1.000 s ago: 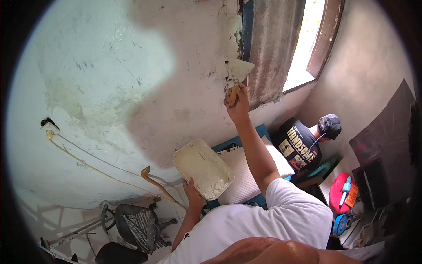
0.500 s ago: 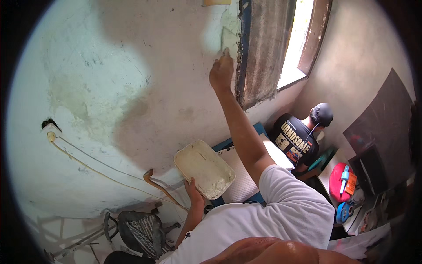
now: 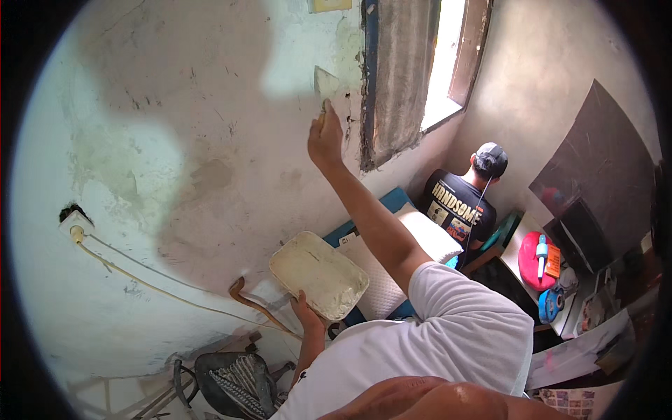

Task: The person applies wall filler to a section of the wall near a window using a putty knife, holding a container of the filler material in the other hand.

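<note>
My right hand [image 3: 325, 138] is closed round the handle of a putty knife [image 3: 325, 82], whose flat, pale blade lies at the wall [image 3: 231, 133] left of the window frame. The wall there is patchy, with small cracks and chips. Lower down, my left hand [image 3: 306, 313] grips the near left edge of a cream plastic tub [image 3: 316, 269]. The tub is tilted, and a pale paste is smeared over its bottom and near corner. Most of the left-hand fingers are hidden under the tub.
A person [image 3: 467, 196] in a dark shirt and cap sits below the window [image 3: 444, 70]. A white textured cushion [image 3: 385, 283] lies beside the tub. Cables run from a wall socket [image 3: 75, 225]; a black bag [image 3: 234, 381] is at lower left. A cluttered table [image 3: 514, 266] stands at right.
My right hand with the putty knife has moved left and down, away from the window frame's edge. The tub stays in my left hand. My view has shifted slightly.
</note>
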{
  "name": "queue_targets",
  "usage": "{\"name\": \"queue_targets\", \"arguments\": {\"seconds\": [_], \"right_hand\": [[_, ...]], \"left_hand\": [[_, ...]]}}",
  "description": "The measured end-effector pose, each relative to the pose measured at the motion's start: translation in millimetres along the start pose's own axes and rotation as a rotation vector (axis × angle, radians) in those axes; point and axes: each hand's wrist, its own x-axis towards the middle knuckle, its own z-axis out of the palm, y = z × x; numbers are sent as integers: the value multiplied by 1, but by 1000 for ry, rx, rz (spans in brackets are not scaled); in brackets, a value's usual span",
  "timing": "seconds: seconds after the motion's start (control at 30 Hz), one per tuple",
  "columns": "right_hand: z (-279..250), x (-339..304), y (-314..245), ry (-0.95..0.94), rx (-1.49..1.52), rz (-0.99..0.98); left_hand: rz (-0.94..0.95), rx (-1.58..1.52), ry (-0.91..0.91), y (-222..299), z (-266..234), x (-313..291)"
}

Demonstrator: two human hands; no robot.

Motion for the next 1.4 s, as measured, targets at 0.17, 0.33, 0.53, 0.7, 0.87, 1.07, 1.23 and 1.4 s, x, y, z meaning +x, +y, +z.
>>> {"name": "queue_targets", "arguments": {"seconds": [0.17,0.33,0.53,0.7,0.87,1.07,1.23,1.4], "right_hand": [[-48,40,1,32,103,116],[-52,112,5,39,102,163],[-19,122,-1,-56,-125,97],[-11,103,-3,-73,-60,155],[-33,80,-1,-61,-37,62],[-58,68,-36,-115,386,489],[-33,107,-45,64,698,706],[12,126,-52,68,390,738]], "left_hand": [[0,-30,-16,-8,-7,9],[3,-26,-22,-9,-4,13],[-80,-73,32,4,13,5],[-25,-72,1,-4,-1,16],[-39,-71,-2,-1,-3,17],[-77,-93,-23,3,-3,13],[-150,-43,7,17,1,9],[-130,-70,-7,26,-25,13]]}}
